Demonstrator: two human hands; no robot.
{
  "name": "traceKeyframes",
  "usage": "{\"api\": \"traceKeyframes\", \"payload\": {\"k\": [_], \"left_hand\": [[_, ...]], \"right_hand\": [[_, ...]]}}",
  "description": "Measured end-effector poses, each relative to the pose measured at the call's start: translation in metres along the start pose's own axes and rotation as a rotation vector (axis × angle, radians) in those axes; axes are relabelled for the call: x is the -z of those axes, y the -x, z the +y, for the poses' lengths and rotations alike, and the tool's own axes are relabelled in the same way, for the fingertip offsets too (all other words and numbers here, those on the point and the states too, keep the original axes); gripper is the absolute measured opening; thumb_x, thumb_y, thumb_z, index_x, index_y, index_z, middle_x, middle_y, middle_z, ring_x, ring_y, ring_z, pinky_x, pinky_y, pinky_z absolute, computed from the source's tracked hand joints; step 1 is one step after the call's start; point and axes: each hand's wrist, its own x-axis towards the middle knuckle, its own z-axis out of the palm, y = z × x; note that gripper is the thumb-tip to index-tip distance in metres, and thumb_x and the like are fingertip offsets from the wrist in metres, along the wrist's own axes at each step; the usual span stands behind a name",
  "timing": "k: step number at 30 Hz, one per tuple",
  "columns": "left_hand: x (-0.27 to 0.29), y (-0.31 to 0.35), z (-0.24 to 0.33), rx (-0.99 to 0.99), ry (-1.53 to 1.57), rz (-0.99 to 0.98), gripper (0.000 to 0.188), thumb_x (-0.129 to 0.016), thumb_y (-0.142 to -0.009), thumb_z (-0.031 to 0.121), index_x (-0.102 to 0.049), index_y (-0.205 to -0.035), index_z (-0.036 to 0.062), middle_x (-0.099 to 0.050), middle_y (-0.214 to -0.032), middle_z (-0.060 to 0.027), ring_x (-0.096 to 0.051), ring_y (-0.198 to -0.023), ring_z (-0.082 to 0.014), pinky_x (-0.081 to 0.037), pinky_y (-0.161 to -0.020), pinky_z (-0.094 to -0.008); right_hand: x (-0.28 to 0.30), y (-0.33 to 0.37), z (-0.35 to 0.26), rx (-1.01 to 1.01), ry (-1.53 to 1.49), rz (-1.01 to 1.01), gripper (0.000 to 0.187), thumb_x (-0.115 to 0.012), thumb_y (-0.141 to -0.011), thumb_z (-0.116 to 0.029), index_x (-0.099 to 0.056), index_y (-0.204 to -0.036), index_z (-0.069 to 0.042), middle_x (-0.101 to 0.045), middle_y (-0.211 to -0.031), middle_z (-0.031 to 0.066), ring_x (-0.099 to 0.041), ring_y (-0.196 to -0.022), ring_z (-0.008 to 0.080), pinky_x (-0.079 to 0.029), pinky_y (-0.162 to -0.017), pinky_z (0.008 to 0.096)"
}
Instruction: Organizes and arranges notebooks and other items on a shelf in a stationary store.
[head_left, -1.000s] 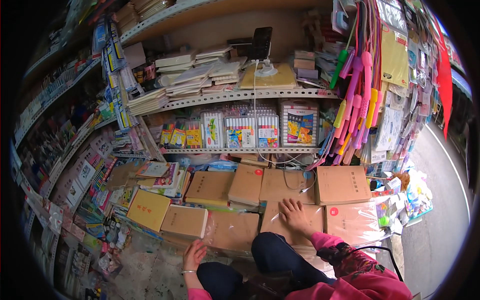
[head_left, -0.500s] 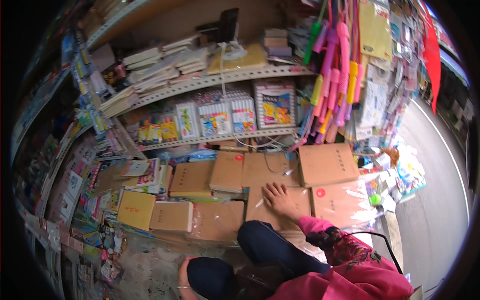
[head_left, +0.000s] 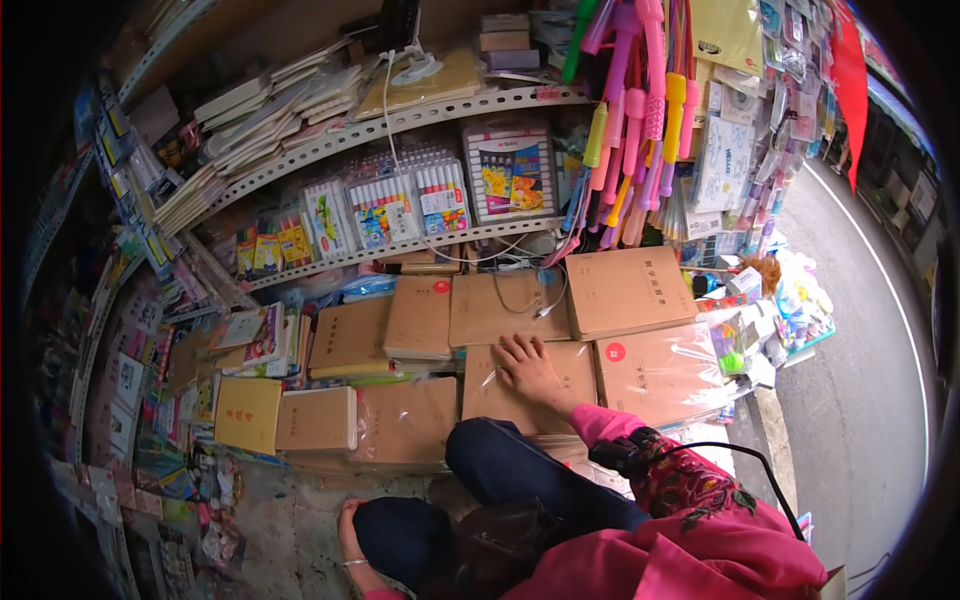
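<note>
My right hand point(head_left: 532, 374) lies flat on a brown-covered notebook stack point(head_left: 572, 368), fingers spread and pointing away from me. Its sleeve is pink with a dark embroidered cuff. To its right sits a plastic-wrapped notebook stack point(head_left: 655, 375) with a red round sticker. Behind that is a taller brown notebook stack point(head_left: 630, 292). Left of my right hand lies another wrapped stack point(head_left: 408, 420). My left hand point(head_left: 349, 528), with a bracelet at the wrist, rests against the outside of my left knee point(head_left: 405, 545); its fingers are mostly hidden.
A perforated metal shelf point(head_left: 400, 255) behind the notebooks holds boxed marker sets point(head_left: 383, 212). A white cable point(head_left: 400, 165) hangs down from the upper shelf. Colourful pens point(head_left: 635, 120) dangle at the upper right. A road point(head_left: 850, 400) runs along the right.
The view has shifted, so the shelves and notebooks sit farther left and higher in the picture. My right hand stays on the same notebook stack; my left hand remains by the knee.
</note>
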Motion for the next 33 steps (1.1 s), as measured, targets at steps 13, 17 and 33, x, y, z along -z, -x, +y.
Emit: {"api": "traceKeyframes", "payload": {"k": [13, 17, 33], "left_hand": [[0.009, -0.001, -0.006, -0.055, -0.053, -0.029, 0.026, -0.038, -0.089, 0.021, -0.056, -0.091, 0.0023, -0.058, -0.087, -0.0064, -0.055, -0.082, -0.016, -0.045, -0.078, -0.0277], [0.01, -0.003, -0.006, -0.058, -0.056, -0.042, 0.027, -0.039, -0.09, 0.022, -0.057, -0.091, 0.0026, -0.058, -0.087, -0.0055, -0.054, -0.083, -0.0154, -0.044, -0.079, -0.0271], [0.011, 0.0, -0.008, -0.041, -0.044, 0.017, 0.024, -0.042, -0.088, 0.02, -0.059, -0.088, 0.0028, -0.059, -0.087, -0.0057, -0.055, -0.082, -0.0164, -0.045, -0.078, -0.0278]], "right_hand": [[-0.001, 0.0, 0.0, 0.002, 0.001, -0.009, 0.049, -0.046, -0.09, -0.033, -0.04, -0.134, -0.012, -0.037, -0.139, 0.0104, -0.029, -0.131, 0.0301, -0.019, -0.107, 0.05], [-0.002, 0.0, 0.0, -0.018, 0.026, -0.049, 0.049, -0.046, -0.09, -0.033, -0.04, -0.134, -0.012, -0.037, -0.139, 0.0106, -0.03, -0.131, 0.0301, -0.019, -0.107, 0.05], [-0.007, -0.003, 0.008, 0.014, -0.014, 0.014, 0.05, -0.05, -0.087, -0.031, -0.041, -0.133, -0.012, -0.039, -0.138, 0.0096, -0.032, -0.129, 0.0288, -0.02, -0.106, 0.049]]}}
